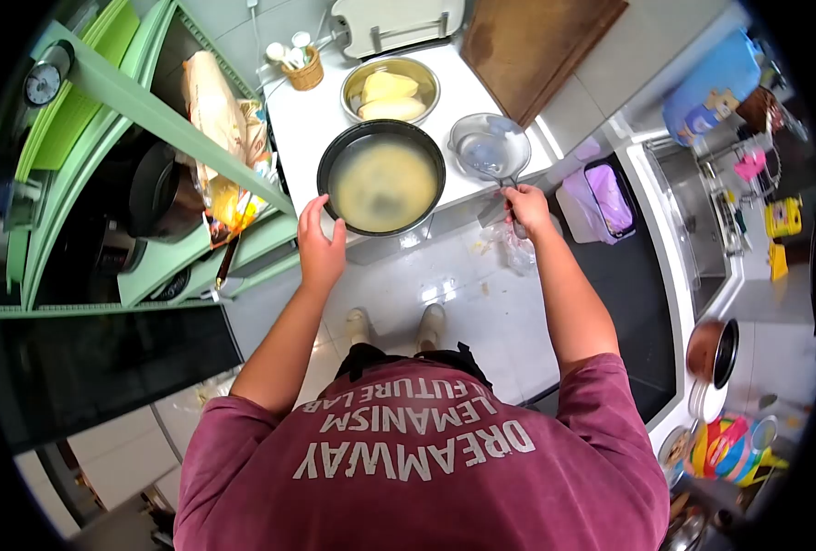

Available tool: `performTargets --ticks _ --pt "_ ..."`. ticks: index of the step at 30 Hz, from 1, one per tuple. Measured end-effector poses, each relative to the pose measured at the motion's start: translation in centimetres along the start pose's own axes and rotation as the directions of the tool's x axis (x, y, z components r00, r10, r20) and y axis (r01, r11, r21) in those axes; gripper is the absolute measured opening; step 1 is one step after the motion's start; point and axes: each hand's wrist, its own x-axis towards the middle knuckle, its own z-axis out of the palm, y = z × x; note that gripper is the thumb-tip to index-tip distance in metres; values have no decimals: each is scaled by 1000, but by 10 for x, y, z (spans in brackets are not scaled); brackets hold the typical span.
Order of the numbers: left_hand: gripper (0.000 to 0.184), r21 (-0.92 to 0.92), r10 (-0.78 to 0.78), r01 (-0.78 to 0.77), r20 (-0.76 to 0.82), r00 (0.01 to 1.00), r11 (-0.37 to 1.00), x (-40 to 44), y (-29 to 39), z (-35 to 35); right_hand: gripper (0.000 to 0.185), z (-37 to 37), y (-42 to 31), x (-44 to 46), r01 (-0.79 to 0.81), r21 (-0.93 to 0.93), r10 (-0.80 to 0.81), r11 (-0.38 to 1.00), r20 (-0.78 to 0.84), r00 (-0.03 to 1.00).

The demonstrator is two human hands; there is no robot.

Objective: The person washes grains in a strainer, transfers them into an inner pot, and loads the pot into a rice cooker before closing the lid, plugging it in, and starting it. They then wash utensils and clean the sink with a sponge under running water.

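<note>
A large black-rimmed pot (357,147) holds cloudy yellowish liquid with a darker patch in it. My left hand (321,243) is at the pot's lower left rim, fingers apart; whether they touch the rim I cannot tell. To the right, my right hand (525,209) is closed around the handle of a round metal strainer (491,147), whose bowl is over the white counter beside the pot. Behind the pot, a metal basin (434,89) contains pale yellow pieces (390,87).
A wicker basket (305,73) with white-handled utensils stands at the counter's back left. A wooden board (536,50) leans at the back right. On the left is a green shelf (188,133) with bags and pots. A lined bin (601,197) stands right, near a sink (693,216).
</note>
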Motion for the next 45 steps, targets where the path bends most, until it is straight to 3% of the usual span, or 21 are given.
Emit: performTargets --ticks 7,12,15,18,19,20,21,23,25,29,34,37,38,41,45 --pt "49 -50 -283 282 -3 959 958 2 -5 12 30 1 -15 47 119 -315 -92 942 100 991" --pt "50 -5 -336 336 -3 942 942 8 -18 16 35 4 -4 80 164 -496 -157 853 58 986" --pt "47 -15 -357 357 -14 934 934 10 -27 10 30 6 -11 67 260 -693 -406 672 -51 913" --pt "43 45 -395 393 43 918 919 25 -22 -2 24 17 -53 13 579 -585 -738 568 -49 673" --pt "43 80 -416 410 77 906 909 30 -20 -6 19 30 -56 3 632 -461 -723 623 -32 690" --pt "37 109 -315 311 20 949 944 36 -30 -2 17 45 -54 -5 641 -460 -716 614 18 698" --pt "36 189 -326 306 84 942 933 47 -34 -2 18 60 -55 -12 658 -398 -684 639 100 723" --pt "36 341 -358 277 202 911 898 71 -38 -4 27 84 -65 -20 524 -489 -539 697 125 833" --pt "42 432 -371 244 238 898 868 85 -40 1 32 98 -66 -11 413 -599 -483 686 49 874" --pt "41 398 -284 181 217 934 900 85 -62 18 37 117 -49 22 389 -663 -477 640 54 877" --pt "41 324 -390 313 210 897 893 86 -58 18 38 118 -48 24 454 -607 -527 652 68 847" --pt "41 362 -399 303 226 889 881 89 -52 14 37 120 -52 18 476 -582 -559 660 43 828" --pt "39 295 -249 199 143 958 935 80 -67 21 35 120 -47 22 522 -550 -614 652 21 789" --pt "38 274 -335 293 120 935 916 67 -56 14 33 120 -49 17 569 -509 -635 646 55 770" --pt "38 219 -331 312 52 942 924 43 -50 8 32 117 -46 9 597 -486 -645 638 85 760"
